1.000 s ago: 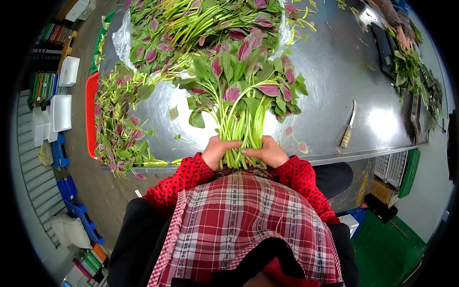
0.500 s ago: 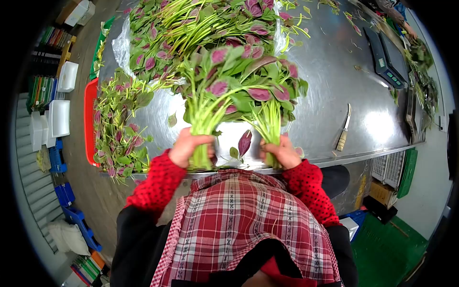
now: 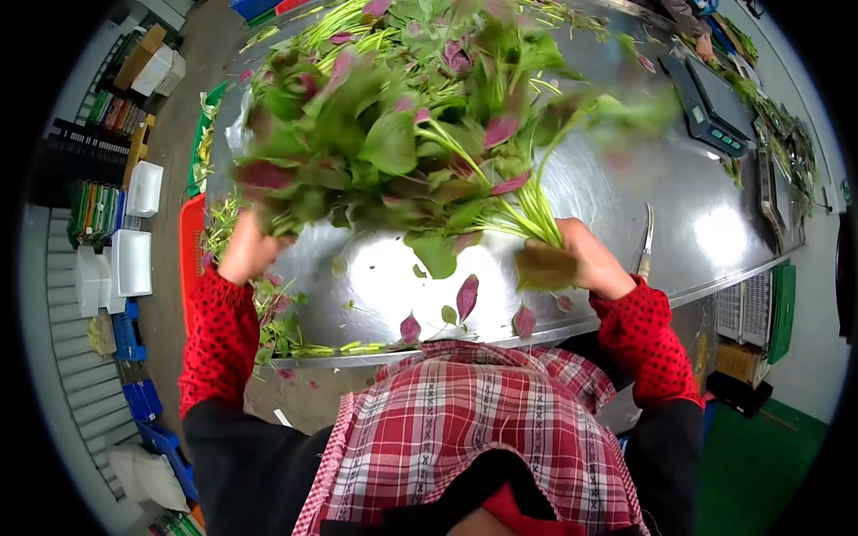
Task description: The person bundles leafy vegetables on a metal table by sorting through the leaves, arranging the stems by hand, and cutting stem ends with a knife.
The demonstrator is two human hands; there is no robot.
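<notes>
My right hand [image 3: 590, 259] is closed around the pale green stems of a bunch of red-and-green amaranth [image 3: 527, 210], whose leaves spread up and to the left. My left hand [image 3: 248, 248] is closed at the lower left edge of a mass of amaranth leaves [image 3: 389, 143], its fingertips partly hidden beneath them. The leaves between and above my hands are smeared by motion. Both hands are raised over the metal table [image 3: 375, 295]. Loose purple leaves [image 3: 466, 297] lie on the table below, near my apron.
A red crate [image 3: 192, 259] stands at the table's left edge, with loose amaranth stems [image 3: 286, 313] beside it. On the right lie a knife [image 3: 646, 246] and a digital scale [image 3: 710, 107]. Another person's hand [image 3: 704, 46] shows at the far right.
My hands have moved apart and up, the left one farther left, the right one to the right. The bunches have swung and spread over the table. More loose leaves show near the edge.
</notes>
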